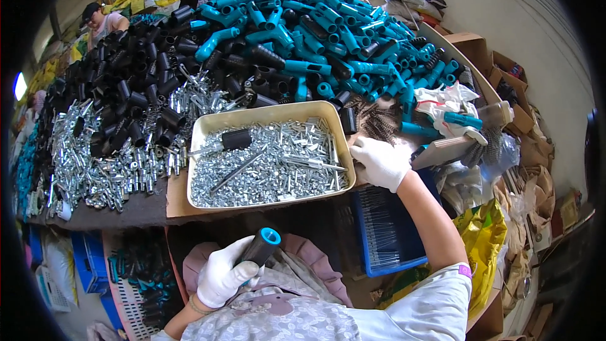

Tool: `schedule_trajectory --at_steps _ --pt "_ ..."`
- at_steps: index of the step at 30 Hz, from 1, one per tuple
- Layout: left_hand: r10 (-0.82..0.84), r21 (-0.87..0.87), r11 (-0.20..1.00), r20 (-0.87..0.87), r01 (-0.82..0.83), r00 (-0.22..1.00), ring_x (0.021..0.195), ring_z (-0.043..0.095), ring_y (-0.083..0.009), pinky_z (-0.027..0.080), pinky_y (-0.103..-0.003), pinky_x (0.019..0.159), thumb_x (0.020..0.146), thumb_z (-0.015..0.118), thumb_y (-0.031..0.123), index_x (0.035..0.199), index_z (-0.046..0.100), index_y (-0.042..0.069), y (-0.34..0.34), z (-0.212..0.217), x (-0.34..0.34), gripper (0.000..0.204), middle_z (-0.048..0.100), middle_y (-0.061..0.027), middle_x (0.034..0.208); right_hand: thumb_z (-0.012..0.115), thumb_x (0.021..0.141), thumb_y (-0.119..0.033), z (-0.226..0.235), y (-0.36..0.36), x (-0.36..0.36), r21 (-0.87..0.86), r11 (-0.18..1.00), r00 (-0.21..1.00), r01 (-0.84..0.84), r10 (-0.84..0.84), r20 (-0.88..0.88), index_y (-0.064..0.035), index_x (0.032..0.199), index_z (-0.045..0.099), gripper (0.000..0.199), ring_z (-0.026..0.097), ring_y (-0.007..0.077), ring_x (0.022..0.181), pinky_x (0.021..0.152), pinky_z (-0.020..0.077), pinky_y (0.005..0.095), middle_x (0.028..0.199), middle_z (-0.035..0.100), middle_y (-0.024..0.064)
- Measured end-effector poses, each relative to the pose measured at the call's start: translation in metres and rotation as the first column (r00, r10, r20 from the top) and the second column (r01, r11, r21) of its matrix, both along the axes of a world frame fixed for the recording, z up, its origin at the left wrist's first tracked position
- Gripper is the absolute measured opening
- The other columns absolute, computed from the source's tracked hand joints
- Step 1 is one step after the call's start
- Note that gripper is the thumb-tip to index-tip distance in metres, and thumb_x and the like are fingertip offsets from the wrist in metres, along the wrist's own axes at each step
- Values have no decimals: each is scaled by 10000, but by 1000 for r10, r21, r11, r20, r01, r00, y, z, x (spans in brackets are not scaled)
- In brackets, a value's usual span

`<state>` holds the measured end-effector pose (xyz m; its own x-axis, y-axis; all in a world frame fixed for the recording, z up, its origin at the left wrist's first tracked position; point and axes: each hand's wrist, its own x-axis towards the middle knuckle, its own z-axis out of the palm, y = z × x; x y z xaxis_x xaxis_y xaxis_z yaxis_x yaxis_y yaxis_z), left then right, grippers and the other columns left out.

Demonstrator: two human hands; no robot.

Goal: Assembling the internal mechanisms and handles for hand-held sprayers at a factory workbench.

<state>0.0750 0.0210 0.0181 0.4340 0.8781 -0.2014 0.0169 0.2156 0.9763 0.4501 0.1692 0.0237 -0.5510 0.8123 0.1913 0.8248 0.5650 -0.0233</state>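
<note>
My left hand (222,275), in a white glove, is closed around a black tube with a teal end (260,246), held over my lap below the table edge. My right hand (380,161), also gloved, rests at the right rim of a beige metal tray (265,115), beside a patch of dark springs (379,127). What its fingers grip is hidden. The tray holds several small silver metal parts, a long rod and one black tube (237,139).
A heap of teal plastic tubes (328,25) and black tubes (139,82) covers the table's far side, with silver metal parts (95,164) at the left. A blue crate (388,233) sits under my right arm. Two people sit across the table. Sacks and cardboard boxes crowd the right.
</note>
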Motion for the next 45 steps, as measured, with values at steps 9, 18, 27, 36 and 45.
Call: schedule_trajectory --at_steps 9,18,27,36,45 --pt "32 -45 998 -36 -34 999 635 537 -56 437 -204 571 746 687 755 1192 553 -49 2 1 2 929 602 -27 810 688 790 -141 -5 23 5 -68 997 999 -39 40 10 -39 1048 612 288 646 366 909 776 543 439 976 612 150" --pt "-15 34 999 -24 16 1000 658 577 -66 472 -227 613 894 716 456 1358 516 -46 2 -16 -12 712 650 -37 819 650 836 -177 -7 25 13 -3 981 974 -193 192 124 -72 979 610 181 650 318 836 695 553 412 916 594 120" --pt "65 -80 995 -31 -67 997 607 530 -77 449 -217 554 700 755 722 1204 530 -64 4 -2 -5 960 600 -51 793 642 793 -130 -2 25 26 117 993 999 -11 6 49 -88 964 629 177 646 328 801 663 543 420 904 617 118" --pt "93 -48 994 -76 -96 993 581 531 -80 439 -224 528 659 741 776 1098 547 -44 11 1 10 950 599 -50 752 789 766 -131 42 26 -38 231 967 855 -104 206 -476 -85 1136 640 402 653 302 843 742 541 362 1010 634 106" --pt "133 -95 986 -62 -138 989 576 532 -86 438 -223 521 684 740 758 1096 539 -49 10 2 9 929 595 -59 751 673 801 -202 -6 45 32 50 947 829 318 -251 -500 -67 829 725 147 661 344 873 785 529 425 871 681 160"
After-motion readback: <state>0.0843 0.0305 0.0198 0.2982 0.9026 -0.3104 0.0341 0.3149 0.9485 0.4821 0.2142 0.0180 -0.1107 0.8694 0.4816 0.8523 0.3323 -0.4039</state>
